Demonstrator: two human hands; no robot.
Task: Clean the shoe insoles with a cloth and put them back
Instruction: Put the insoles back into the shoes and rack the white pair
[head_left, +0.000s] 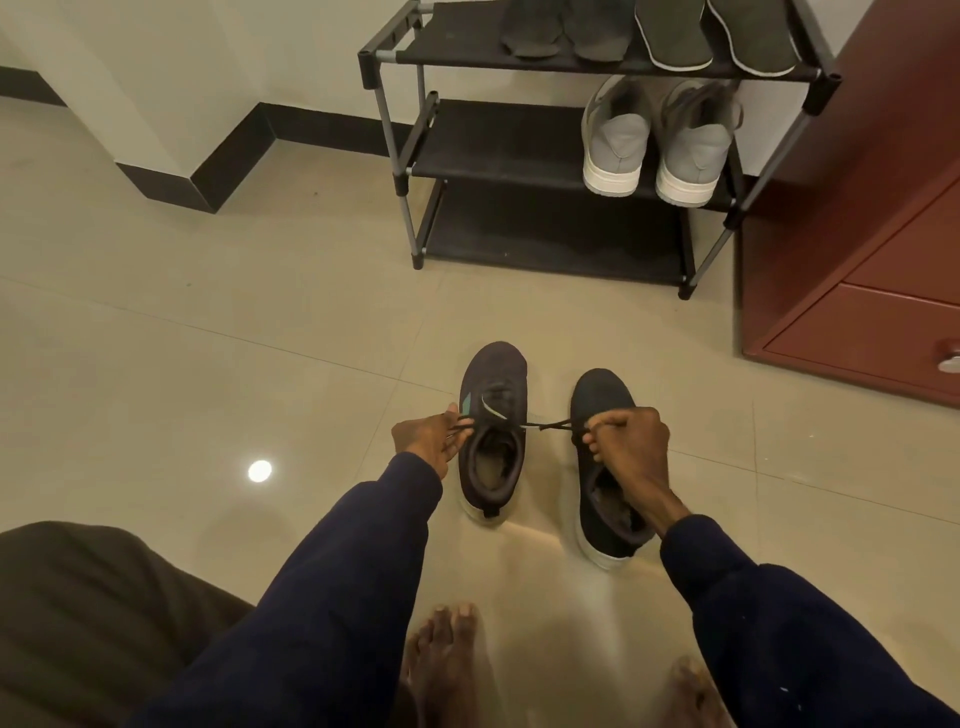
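Your left hand (423, 441) pinches one end of a thin dark shoelace (550, 427). Your right hand (631, 447) is curled round the other end. The lace runs taut between them, across a dark fabric low-top shoe with a pale sole (493, 374) that stands on the beige tiled floor (260, 338). Its matching dark shoe (602, 389) stands just beside it, partly under your right hand.

Four flat grey insoles (670, 36) lie side by side on the top shelf of a black metal-framed shoe rack (493, 140), well apart from the two dark shoes. A pair of grey sneakers with white soles (613, 140) sits on the shelf below.

The insoles look thin, light and bendy. Take each by its heel end and feed it in toe first. The soft shoe collar will probably sag, so hold the heel open.
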